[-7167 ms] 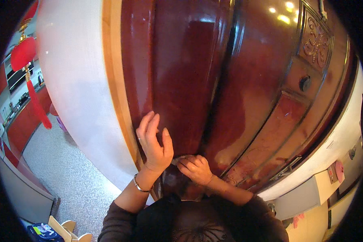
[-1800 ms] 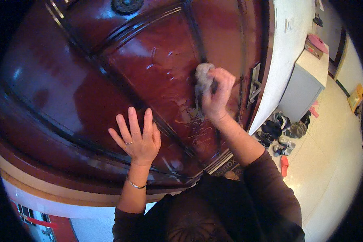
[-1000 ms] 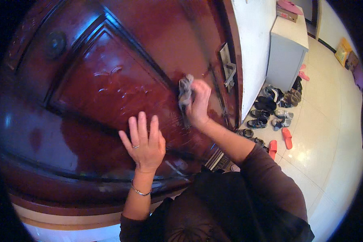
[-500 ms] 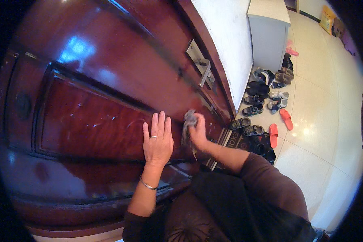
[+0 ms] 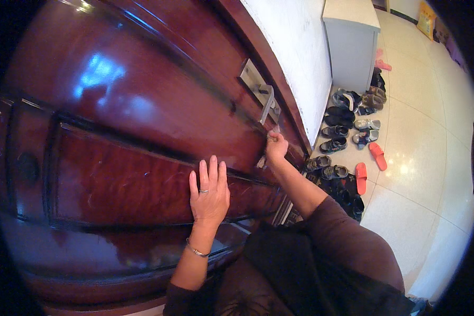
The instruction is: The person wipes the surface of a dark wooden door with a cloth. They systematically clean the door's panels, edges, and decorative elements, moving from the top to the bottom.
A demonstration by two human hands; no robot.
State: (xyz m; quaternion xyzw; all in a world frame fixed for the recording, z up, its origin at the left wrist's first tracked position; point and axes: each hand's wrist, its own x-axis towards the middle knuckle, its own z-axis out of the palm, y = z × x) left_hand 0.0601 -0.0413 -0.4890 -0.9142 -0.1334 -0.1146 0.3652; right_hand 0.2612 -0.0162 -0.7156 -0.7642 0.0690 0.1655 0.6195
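Note:
A glossy dark red-brown panelled door [image 5: 174, 100] fills the left and middle of the view. My left hand [image 5: 210, 192] lies flat on it, fingers stretched out, with a ring on one finger and a bracelet at the wrist. Closer to the door's right edge, my right hand [image 5: 277, 146] is closed round a greyish cloth [image 5: 262, 160], of which only small parts stick out. That hand is just below the silver door handle [image 5: 267, 102] on its metal plate.
To the right, a white wall [image 5: 295, 58] meets a pale cabinet [image 5: 351, 52]. Several pairs of dark shoes [image 5: 336, 131] line the floor beside it. Coral slippers [image 5: 361, 178] lie on the light tiles [image 5: 405, 184]. A dark doormat [image 5: 329, 187] is partly under the shoes.
My right hand has moved up and to the right with the cloth, toward the door handle. My left hand keeps its flat pose on the door. The view has shifted slightly.

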